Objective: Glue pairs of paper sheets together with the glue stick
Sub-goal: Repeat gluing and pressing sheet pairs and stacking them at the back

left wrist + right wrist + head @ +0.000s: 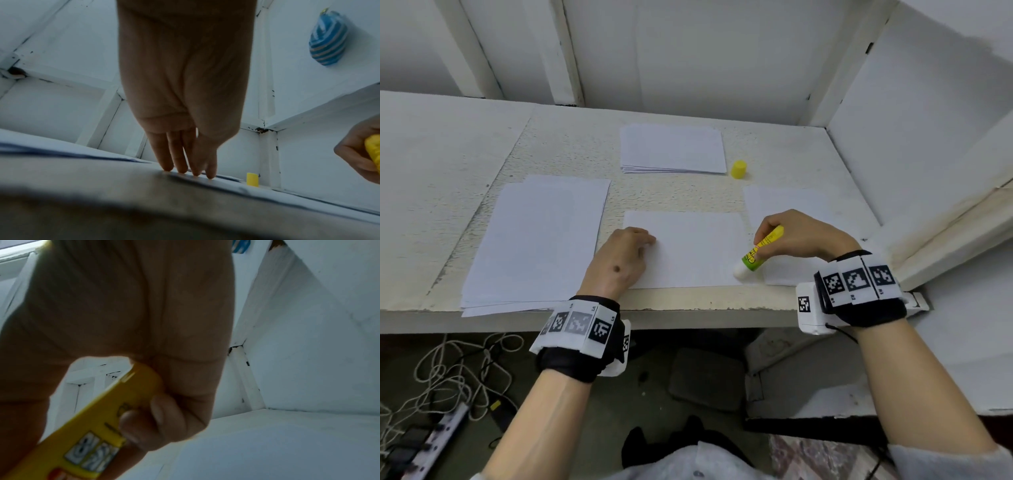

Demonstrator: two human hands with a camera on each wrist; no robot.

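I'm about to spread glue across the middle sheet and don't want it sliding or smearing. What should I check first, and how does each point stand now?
1. Cap off: yellow cap stands apart on the table; ok.
2. Glue stick gripped by the right hand; ok.
3. Left hand fingers press the middle sheet; ok.
4. Tip on the sheet's right edge; ok.
5. Glue already laid down; cannot tell.
6. Partner sheet lies to the right; ok.

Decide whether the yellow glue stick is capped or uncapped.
Uncapped: the yellow glue stick in the right hand shows its bare white tip, while its yellow cap stands apart.
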